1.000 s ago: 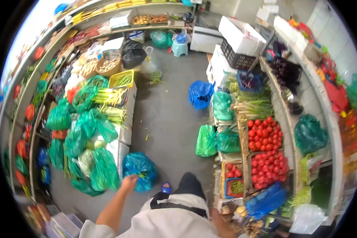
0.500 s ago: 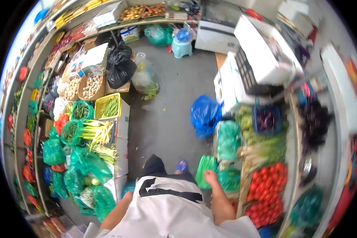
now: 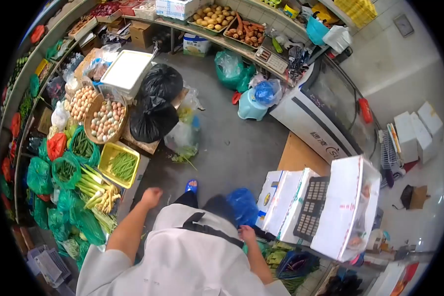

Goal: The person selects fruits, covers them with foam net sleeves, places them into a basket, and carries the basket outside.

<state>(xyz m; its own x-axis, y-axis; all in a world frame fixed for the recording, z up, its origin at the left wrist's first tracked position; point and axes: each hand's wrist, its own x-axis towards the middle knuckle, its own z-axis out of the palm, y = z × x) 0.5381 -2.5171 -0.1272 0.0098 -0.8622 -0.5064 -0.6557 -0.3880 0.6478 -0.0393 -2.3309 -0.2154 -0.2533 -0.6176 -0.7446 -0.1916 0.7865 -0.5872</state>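
Head: hands [image 3: 152,197] [image 3: 247,234] half-curled, seemingly empty

The grey concrete-like floor [image 3: 217,153] runs down the middle. On it stand a pale blue stool [image 3: 251,106], a green plastic bag [image 3: 233,73] and, under the back shelf [image 3: 250,53], a printed carton [image 3: 196,45]. A clear plastic bag [image 3: 178,139] with leafy greens [image 3: 185,152] slumps near the middle, and a blue plastic bag [image 3: 243,206] lies nearer the camera.

The shelf carries a tray [image 3: 205,29] of potatoes [image 3: 212,18], a tray [image 3: 240,42] of carrots [image 3: 246,34] and a keyed device — apparently a scale [image 3: 273,60].

At the left, a low white-sided stand [image 3: 134,185] bears a yellow basket [image 3: 114,149] holding green beans [image 3: 122,165]; beside it lie pale-stemmed vegetables [image 3: 102,190]. Two black bags [image 3: 154,121] rest on a brown board [image 3: 143,144].
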